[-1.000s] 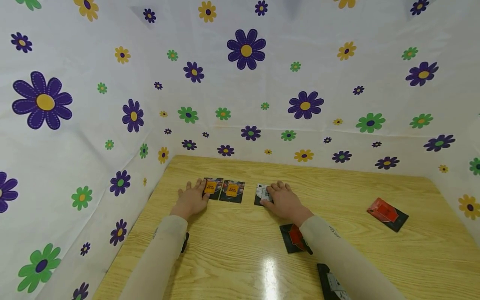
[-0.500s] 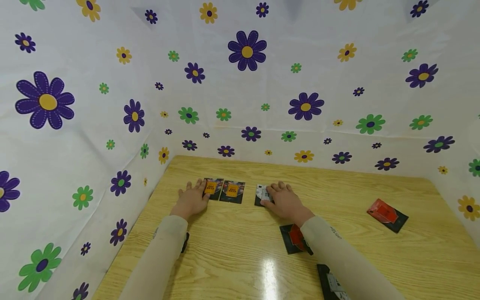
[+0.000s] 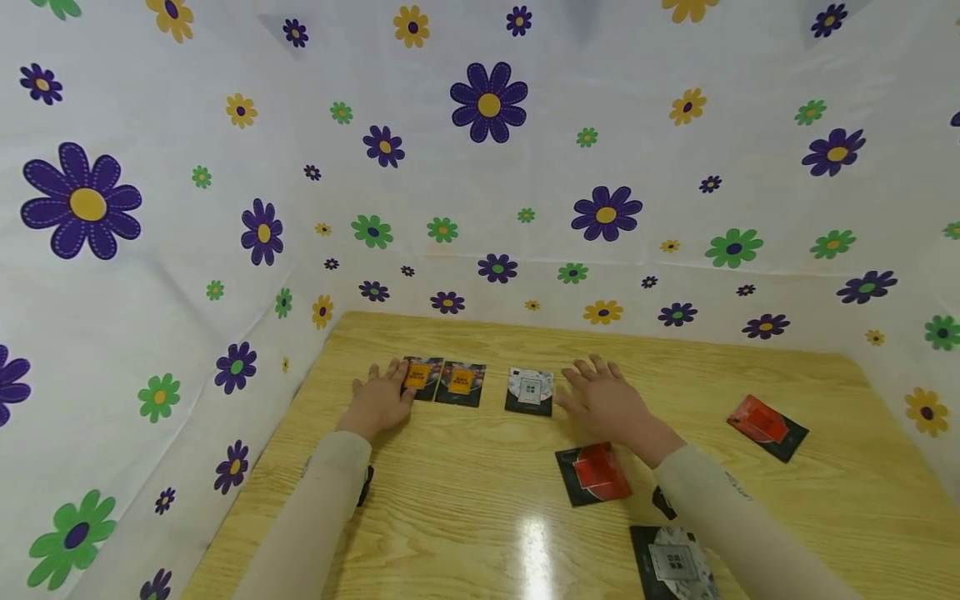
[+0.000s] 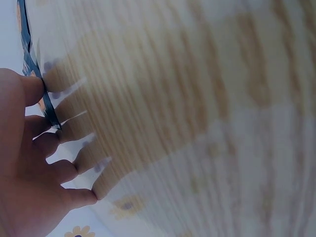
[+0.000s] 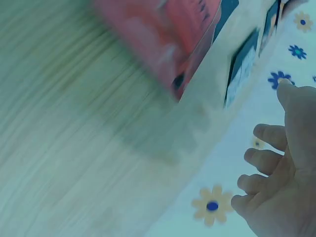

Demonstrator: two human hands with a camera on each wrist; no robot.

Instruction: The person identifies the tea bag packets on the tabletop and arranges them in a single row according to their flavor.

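My left hand (image 3: 377, 402) rests on the table with fingers spread, its fingertips and thumb touching the left edge of a flat packet with an orange label (image 3: 422, 377). Beside that lies a second orange-labelled packet (image 3: 461, 383). Further right in the same row is a black-and-white packet (image 3: 530, 391), flat on the wood. Just right of it hovers my right hand (image 3: 611, 406), fingers loosely extended and holding nothing; the right wrist view shows this hand (image 5: 281, 173) apart from the packets. A red-and-black packet (image 3: 594, 474) lies below the right hand.
Another red-and-black packet (image 3: 768, 427) lies slanted at the right of the wooden table (image 3: 450, 500). A second black-and-white packet (image 3: 673, 562) is near the front, beside the right sleeve (image 3: 735, 508). White flower-patterned cloth (image 3: 420, 167) stands behind and at both sides.
My right hand has lifted off the black-and-white packet and moved right, uncovering it and more of the packets near the forearm. My left hand has stayed in place.
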